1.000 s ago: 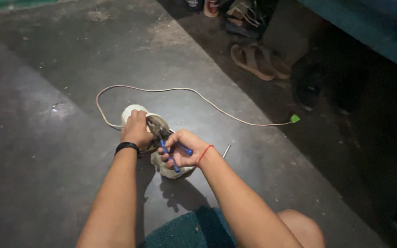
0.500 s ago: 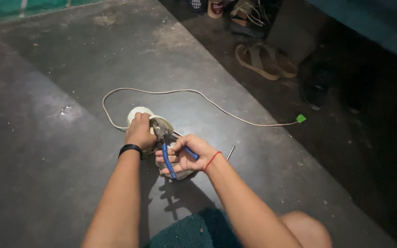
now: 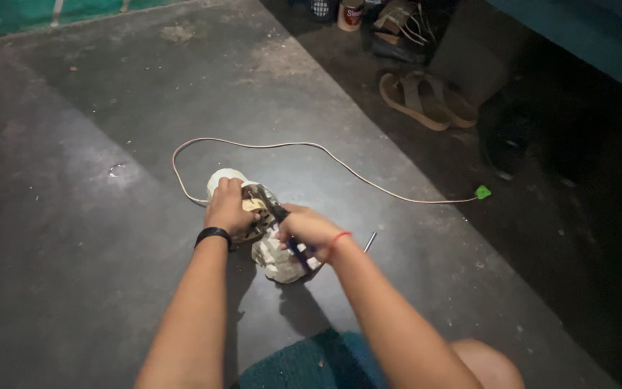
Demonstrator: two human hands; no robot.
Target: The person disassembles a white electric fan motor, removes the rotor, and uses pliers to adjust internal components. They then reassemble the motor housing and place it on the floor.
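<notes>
Sat on a dark concrete floor (image 3: 95, 238) with a small motor (image 3: 253, 209) right in front of the knees. Left hand (image 3: 226, 209) clamped down over the near top of it, fingers wrapped round the casing, black wristband just behind. Right hand (image 3: 309, 229) closed round the blue handles of a pair of pliers (image 3: 282, 220), nose poking in at the motor just beside the left thumb. Can't tell exactly what the nose is biting on, too small and shadowed.

Handling-wise: looks like a dense lump of metal and windings, so probably heavy for its size and not going to flex. Rounded pale housing, so likely to roll or skid on smooth concrete unless pinned, which is what the left hand seems to be doing. Best hold is probably right where it is, palm over the casing, fingers clear of the plier nose. Any thin wires inside would be the fragile bit, so easy on the squeeze.

Crumpled whitish rag (image 3: 278, 261) directly under the right wrist, touching the motor's near side. Thin pale cord (image 3: 311, 146) running out from the far side of the left hand, looping away and ending at a small green plug (image 3: 482, 192) well off to the right. Short metal pin (image 3: 369, 241) lying just right of the right wrist. Sandals (image 3: 426, 101) well beyond, in the shadow.
</notes>
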